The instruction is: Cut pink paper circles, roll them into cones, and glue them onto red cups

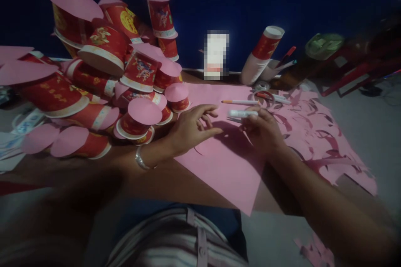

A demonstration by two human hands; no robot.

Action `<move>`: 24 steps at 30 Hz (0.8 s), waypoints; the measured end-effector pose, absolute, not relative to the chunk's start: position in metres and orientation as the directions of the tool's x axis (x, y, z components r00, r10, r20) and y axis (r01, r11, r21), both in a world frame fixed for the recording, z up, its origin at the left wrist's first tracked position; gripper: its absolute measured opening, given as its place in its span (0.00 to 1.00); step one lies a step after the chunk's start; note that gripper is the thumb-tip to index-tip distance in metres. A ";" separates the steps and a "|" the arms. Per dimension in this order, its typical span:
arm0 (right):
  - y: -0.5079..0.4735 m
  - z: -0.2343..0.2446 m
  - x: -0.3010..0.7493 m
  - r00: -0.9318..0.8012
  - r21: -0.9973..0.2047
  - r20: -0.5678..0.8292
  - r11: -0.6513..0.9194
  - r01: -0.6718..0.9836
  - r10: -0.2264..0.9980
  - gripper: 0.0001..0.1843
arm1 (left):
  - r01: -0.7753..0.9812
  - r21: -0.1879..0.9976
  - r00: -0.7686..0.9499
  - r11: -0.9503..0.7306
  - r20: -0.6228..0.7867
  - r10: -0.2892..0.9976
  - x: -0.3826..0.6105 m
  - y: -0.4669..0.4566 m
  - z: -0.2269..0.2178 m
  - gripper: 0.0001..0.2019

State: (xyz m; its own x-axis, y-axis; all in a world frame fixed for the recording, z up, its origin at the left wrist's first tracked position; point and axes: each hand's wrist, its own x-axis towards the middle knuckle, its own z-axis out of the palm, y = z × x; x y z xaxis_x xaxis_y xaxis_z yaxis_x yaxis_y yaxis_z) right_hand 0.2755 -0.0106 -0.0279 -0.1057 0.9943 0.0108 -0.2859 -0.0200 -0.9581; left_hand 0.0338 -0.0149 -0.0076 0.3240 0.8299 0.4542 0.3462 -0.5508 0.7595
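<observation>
My left hand [196, 129] hovers over a large pink paper sheet [225, 175], its fingers curved and apart, nothing in them. My right hand [261, 131] pinches a small white tube [242, 113] between thumb and fingers; its label, if any, is too blurred to read. A thin pointed grey piece shows just under the tube, and I cannot tell whether it is part of it. Just beyond that hand lies a white pen [239, 102] with an orange end. Both hands face each other above the sheet, a gap between them.
Red patterned paper cups with pink cone tops [138, 68] crowd the left. A stack of cups [261, 56] leans at the back, near a tape roll [262, 86]. Pink paper scraps [319, 129] cover the right. A lit, blurred-out white object [216, 54] stands behind.
</observation>
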 end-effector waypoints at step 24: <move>-0.045 -0.017 0.241 -0.419 -0.654 0.413 0.584 0.482 0.808 0.06 | 0.397 0.027 0.830 -0.917 0.416 0.372 -0.005 -0.057 -0.046 0.08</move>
